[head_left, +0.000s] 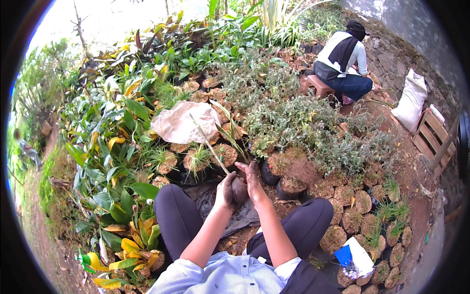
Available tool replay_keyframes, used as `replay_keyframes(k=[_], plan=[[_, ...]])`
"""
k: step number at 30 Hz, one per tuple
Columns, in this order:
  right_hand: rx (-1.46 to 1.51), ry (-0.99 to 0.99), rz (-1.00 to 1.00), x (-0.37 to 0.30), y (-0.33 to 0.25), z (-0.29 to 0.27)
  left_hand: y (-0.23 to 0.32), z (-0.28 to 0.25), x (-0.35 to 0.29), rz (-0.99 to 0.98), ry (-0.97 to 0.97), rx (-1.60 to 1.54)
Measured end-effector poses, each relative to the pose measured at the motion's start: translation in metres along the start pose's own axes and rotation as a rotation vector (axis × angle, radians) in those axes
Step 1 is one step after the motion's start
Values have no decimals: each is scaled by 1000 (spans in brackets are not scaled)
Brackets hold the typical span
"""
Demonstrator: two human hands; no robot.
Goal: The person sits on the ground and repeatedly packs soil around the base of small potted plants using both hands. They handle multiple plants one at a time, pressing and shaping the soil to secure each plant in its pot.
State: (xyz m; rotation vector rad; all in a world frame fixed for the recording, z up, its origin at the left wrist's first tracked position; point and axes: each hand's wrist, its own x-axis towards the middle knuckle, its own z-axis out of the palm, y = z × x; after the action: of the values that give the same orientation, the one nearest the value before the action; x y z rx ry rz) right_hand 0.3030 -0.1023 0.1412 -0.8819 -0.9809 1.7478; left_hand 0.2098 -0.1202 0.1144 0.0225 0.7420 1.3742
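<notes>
Between my knees, my left hand [227,193] is closed round a brown, rounded clod [239,190] that looks like soil. A long pale plant stem [209,145] rises from this grip and leans to the far left. My right hand [253,180] is just to the right of the clod, its soil-covered fingers stretched out and apart. Whether its palm touches the clod I cannot tell. Behind my hands stand narrow green leaves [234,139] and several soil-filled bags with grassy seedlings [197,159]. Under the hands lies a dark plastic sheet [208,198].
A crumpled pale plastic sheet [183,120] lies over the pots ahead. Leafy plants [117,169] crowd the left, grey-green shrubs [313,125] the right. A person [342,61] sits on a brown stool [319,86] near a white sack [410,100] and a wooden crate [433,131].
</notes>
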Motion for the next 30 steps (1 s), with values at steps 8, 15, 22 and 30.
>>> replay_keyframes(k=[8,15,22,30], plan=[[-663,410,-534,22,41,3,-16,-8,11,434,50,336],[391,200,132,27,27,-17,7,-4,4,163,-208,191],[497,128,23,25,28,-8,7,-4,9,92,-301,-72],[-165,173,-380,20,34,4,0,12,-14,429,-141,93]])
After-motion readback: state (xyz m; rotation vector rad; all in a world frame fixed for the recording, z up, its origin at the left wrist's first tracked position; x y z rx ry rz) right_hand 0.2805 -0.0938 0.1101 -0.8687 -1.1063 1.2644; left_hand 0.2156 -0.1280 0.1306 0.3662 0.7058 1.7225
